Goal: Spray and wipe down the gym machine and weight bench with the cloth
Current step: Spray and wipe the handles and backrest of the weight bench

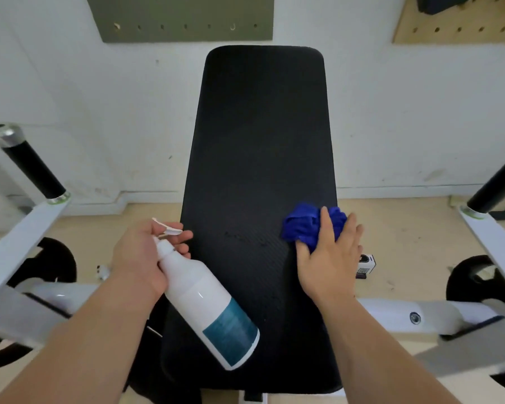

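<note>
Head view. The black bench pad runs from 6 o'clock up to 12 o'clock through the middle of the picture, with the white machine arms flanking it at 9 and 3 o'clock.

The likeliest slip, as I judge it, lies with the spray bottle. It is held tilted, nozzle up toward 11 o'clock and base hanging over the near end of the pad at about 6 o'clock; if the grip loosens, the base could swing down onto the pad or drop to the floor. A stray squeeze of the trigger would send spray toward the wall rather than the pad. The cloth is bunched, so only a small patch meets the pad, and it sits at the pad's right edge near 3 o'clock, where a sideways stroke could carry it off and leave the middle and far end unwiped.

The left hand, at about 8 o'clock, is closed round the bottle's neck, fingers wrapped snugly, one lying by the trigger. The right hand, at about 4 o'clock, lies flat with fingers spread fairly wide, pressing the blue cloth against the pad; the thumb rests on the pad itself.
</note>
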